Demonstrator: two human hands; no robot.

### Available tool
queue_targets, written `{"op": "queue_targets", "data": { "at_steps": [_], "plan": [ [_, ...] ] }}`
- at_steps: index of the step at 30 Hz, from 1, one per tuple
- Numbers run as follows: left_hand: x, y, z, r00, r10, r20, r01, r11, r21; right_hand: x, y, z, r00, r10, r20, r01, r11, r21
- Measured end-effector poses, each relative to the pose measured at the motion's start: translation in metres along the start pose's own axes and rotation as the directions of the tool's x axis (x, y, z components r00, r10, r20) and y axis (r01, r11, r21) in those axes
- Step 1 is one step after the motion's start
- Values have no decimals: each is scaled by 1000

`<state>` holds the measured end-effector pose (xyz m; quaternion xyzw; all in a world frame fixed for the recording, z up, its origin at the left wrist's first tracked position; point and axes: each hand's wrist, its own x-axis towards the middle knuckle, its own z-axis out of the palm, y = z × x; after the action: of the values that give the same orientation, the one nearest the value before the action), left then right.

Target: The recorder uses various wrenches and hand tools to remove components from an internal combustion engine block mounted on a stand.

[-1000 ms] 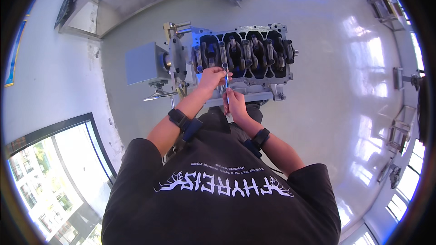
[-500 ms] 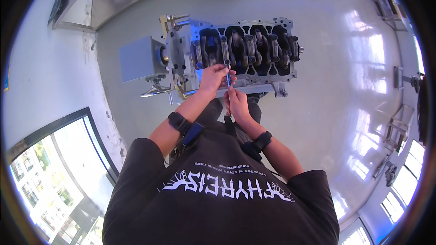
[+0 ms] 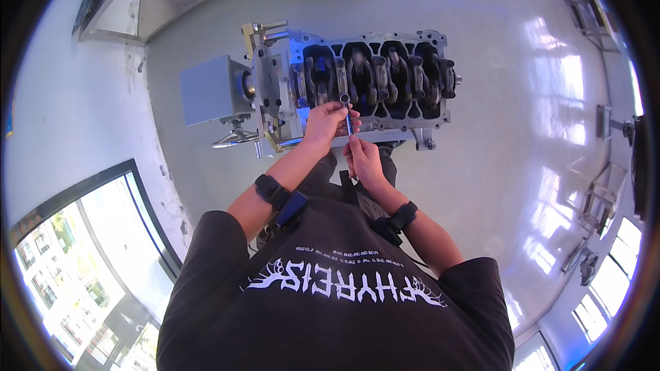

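Room: glossy grey floor (image 3: pixel 495 178), streaked with window light at right; white wall (image 3: pixel 82 110) at left, scuffed toward its foot. Engine block (image 3: pixel 405 124) sits on a stand (image 3: pixel 265 79), open side up, dark caps (image 3: pixel 379 72) in view. Grey box (image 3: pixel 216 89) and handwheel (image 3: pixel 234 140) at the left end.

Wrench (image 3: pixel 349 124): slim, shiny; spans the block's near edge, round head over a cap in the left half. Seating on a fastener: cannot tell. Left hand (image 3: pixel 326 124) curls its fingers around the shank just below the head; right hand (image 3: pixel 364 160) has thumb and fingers closed on the near end of the handle.

Handling (judged): wrench stiff, fairly light, not fragile; smooth metal, likely slippery if oily. Best hold: handle end, with the head steadied. Block looks heavy and rigid; its machined faces could scratch.
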<state>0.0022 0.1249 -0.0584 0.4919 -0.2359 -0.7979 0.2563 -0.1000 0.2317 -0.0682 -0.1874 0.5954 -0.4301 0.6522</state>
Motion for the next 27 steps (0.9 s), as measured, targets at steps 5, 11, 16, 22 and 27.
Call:
{"op": "queue_targets", "data": {
  "at_steps": [5, 11, 16, 22, 27],
  "plan": [
    [1, -2, -1, 1000, 17, 26, -17, 1000, -11, 2, -5, -9, 1000, 3, 2, -3, 993, -120],
    [2, -4, 0, 999, 19, 32, -18, 1000, -17, 4, -11, -18, 1000, 2, 30, 4, 981, -196],
    [2, -4, 1, 1000, 20, 16, -19, 999, -31, 6, -14, -23, 999, 22, 49, -10, 972, -234],
    [3, -7, 1, 999, 26, 31, -24, 998, -64, 9, -13, -29, 998, 24, 58, -8, 967, -255],
    [3, -8, 2, 999, 21, 31, -19, 996, -83, 10, -15, -31, 997, 29, 77, -6, 958, -285]
  ]
}}
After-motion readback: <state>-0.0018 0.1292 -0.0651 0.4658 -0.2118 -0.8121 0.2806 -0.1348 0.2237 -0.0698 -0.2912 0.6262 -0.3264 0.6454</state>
